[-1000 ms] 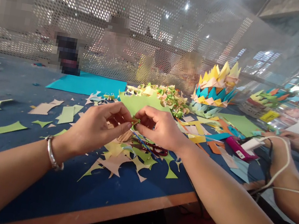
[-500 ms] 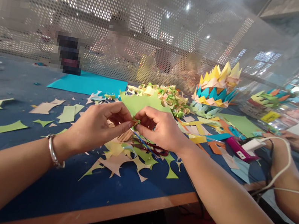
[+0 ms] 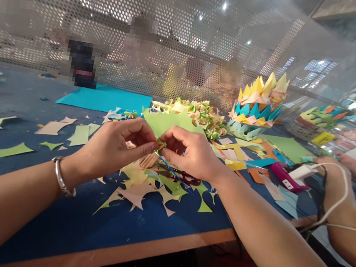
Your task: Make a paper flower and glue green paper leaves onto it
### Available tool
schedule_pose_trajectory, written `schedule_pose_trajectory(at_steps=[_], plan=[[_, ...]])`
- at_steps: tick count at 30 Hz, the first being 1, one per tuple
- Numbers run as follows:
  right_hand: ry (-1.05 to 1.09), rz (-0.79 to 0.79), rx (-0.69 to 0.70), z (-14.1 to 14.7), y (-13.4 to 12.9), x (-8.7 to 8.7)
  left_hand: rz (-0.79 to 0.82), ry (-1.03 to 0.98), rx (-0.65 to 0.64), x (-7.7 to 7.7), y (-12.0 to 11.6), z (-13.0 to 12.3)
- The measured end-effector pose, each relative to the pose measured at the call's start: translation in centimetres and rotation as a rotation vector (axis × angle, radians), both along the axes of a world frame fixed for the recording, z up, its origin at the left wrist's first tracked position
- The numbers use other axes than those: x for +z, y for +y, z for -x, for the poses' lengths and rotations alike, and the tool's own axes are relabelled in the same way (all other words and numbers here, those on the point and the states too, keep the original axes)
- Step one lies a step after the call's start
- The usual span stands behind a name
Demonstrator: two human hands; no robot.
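"What's behind the table?"

"A perforated metal screen (image 3: 114, 27) with points of light showing through it. In front runs a blue tabletop (image 3: 57, 222) with a brown edge."

"Any writing to read?"

"A yellow label (image 3: 323, 139) sits toward the right, near the clear plastic packaging, but its marks are too small to make out. The magenta power strip (image 3: 280, 174) has a white adapter (image 3: 301, 172) in it; any lettering there is too small to tell."

"And the hands?"

"The left hand (image 3: 118, 144), with a silver bracelet (image 3: 61, 178) on its wrist, pinches a small folded paper piece (image 3: 162, 145), green and yellowish, between thumb and fingers. The right hand (image 3: 191, 153) pinches the same piece from the other side, its fingers curled, so the fingertips nearly meet."

"Where is that piece exactly?"

"Between the two hands, above the table's middle. A green sheet (image 3: 169, 122) shows just behind it; dark red scissors (image 3: 187, 177) lie below, among cut paper scraps (image 3: 139, 193)."

"What stands farther back?"

"A teal sheet (image 3: 105, 98) lies flat at left, then a heap of folded paper shapes (image 3: 201, 114), then a tiered, spiky paper stack (image 3: 257, 110) in yellow, peach and blue. At far right, another person's arm (image 3: 340, 201) reaches over the table edge, beside a white cable (image 3: 346, 191)."
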State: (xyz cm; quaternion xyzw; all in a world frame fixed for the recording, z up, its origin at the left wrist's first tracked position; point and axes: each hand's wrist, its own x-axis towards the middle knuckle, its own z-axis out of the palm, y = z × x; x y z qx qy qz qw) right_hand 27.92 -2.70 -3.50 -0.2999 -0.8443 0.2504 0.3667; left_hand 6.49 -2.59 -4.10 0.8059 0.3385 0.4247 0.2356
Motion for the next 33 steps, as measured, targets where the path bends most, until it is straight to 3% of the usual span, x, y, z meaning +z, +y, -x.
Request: schedule_pose_trajectory(at_steps=[23, 33], plan=[[-0.025, -0.013, -0.013, 0.21, -0.36, 0.19, 0.062, 0.026, -0.088, 0.02, 0.68, 0.79], [-0.022, -0.036, 0.001, 0.2, -0.22, -0.01, -0.026, 0.048, -0.026, 0.37, 0.23, 0.53]])
